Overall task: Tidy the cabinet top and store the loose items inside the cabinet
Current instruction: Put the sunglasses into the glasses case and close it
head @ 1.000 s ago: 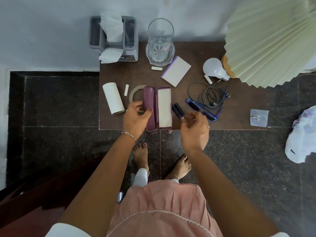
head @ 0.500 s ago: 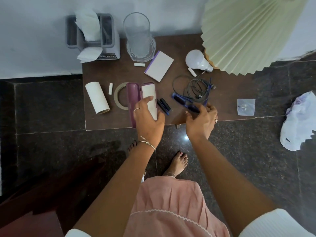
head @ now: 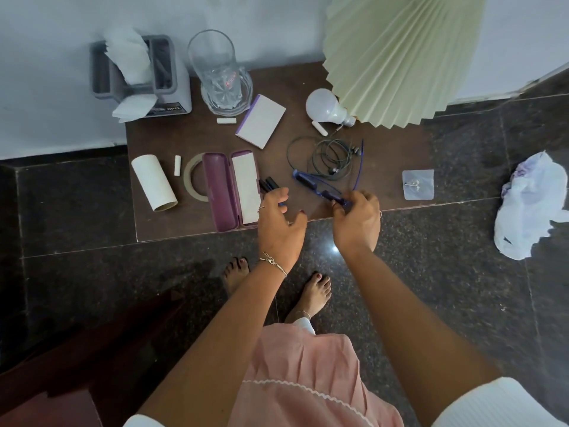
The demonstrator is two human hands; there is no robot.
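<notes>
Head: right hand point(head: 357, 221) tight on glasses point(head: 309, 182), left hand point(head: 278, 221) loose.

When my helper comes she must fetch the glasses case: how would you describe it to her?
Find the brown cabinet top under the pleated lamp shade. At its front edge, left of middle, lies the case, between a tape ring and black pens. It alone is purple, hinged open, with a white cloth in one half.

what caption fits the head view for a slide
Right hand pinches blue glasses over the cabinet top while the open left hand hovers beside the open purple case
</notes>
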